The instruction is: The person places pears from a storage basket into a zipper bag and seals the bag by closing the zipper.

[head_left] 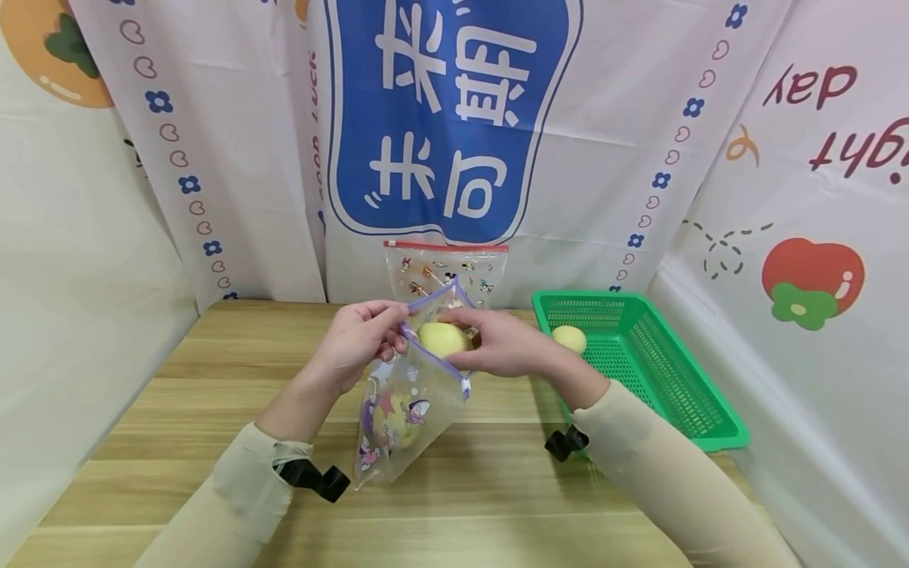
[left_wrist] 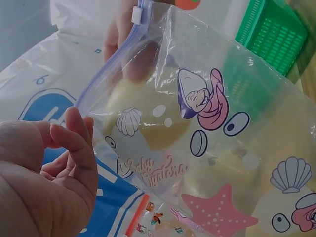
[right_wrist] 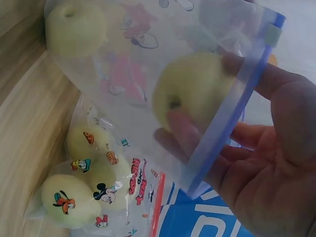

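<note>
My left hand point(head_left: 355, 347) pinches the purple slider rim of a clear printed zip bag point(head_left: 419, 410), at the left of its mouth. The mouth is spread open. With its thumb and fingers, my right hand point(head_left: 507, 343) holds a pale yellow apple point(head_left: 442, 339) just inside the bag mouth. In the right wrist view, the fingertips show through the film around this apple. Lower in the same bag lies another apple point(right_wrist: 74, 29), partly veiled by the printed film. The bag hangs tilted over the table, with a pink starfish point(left_wrist: 219, 210) and shells on its side.
Behind the hands stands a second zip bag point(head_left: 447, 260) with a red top and several apples point(right_wrist: 71, 200) inside. At the right, a green plastic basket point(head_left: 667, 355) holds an apple point(head_left: 568, 339). Printed cloth point(head_left: 270, 158) rises behind the wooden table point(head_left: 234, 379).
</note>
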The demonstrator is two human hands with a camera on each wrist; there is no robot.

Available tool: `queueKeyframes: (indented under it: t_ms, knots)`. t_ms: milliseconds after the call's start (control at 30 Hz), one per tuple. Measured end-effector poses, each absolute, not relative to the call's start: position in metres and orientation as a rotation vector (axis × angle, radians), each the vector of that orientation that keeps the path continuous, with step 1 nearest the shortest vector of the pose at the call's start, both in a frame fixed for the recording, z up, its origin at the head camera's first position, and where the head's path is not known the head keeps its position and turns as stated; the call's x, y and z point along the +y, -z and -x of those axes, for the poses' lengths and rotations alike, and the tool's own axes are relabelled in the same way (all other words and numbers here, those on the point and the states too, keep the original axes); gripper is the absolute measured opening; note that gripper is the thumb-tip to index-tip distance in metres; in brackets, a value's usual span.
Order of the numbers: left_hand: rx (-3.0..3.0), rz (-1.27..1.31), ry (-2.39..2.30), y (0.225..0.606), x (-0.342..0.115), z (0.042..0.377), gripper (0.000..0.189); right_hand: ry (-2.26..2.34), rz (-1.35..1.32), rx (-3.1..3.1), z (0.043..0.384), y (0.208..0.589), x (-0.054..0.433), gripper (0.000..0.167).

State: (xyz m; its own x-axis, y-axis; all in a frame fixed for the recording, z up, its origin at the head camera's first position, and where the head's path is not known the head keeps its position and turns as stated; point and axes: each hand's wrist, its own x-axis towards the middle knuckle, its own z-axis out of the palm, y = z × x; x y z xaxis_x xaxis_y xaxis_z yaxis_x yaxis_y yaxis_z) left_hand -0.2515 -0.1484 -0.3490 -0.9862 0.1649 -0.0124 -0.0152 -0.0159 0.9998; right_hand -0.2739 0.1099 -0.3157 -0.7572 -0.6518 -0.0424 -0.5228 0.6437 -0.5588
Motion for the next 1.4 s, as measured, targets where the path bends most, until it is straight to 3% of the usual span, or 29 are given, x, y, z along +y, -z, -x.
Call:
queueKeyframes:
  t_ms: [167, 667, 967, 1400]
  knots:
    - [2.111, -0.166, -2.164, 0.347, -0.148, 0.251, 0.038, 0.619, 0.961, 2.599, 0.28, 0.314, 0.095, 0.057]
    - [2.09, -0.198, -2.171, 0.344, -0.148, 0.248, 0.039, 0.383, 0.858, 2.668, 0.291, 0.33, 0.059, 0.071]
    - [2.089, -0.214, -2.18, 0.344, -0.148, 0.248, 0.039, 0.637, 0.849, 2.646, 0.29, 0.33, 0.059, 0.043]
    - [2.079, -0.183, -2.172, 0.348, -0.154, 0.251, 0.04, 0.86, 0.954, 2.502, 0.291, 0.32, 0.091, 0.044]
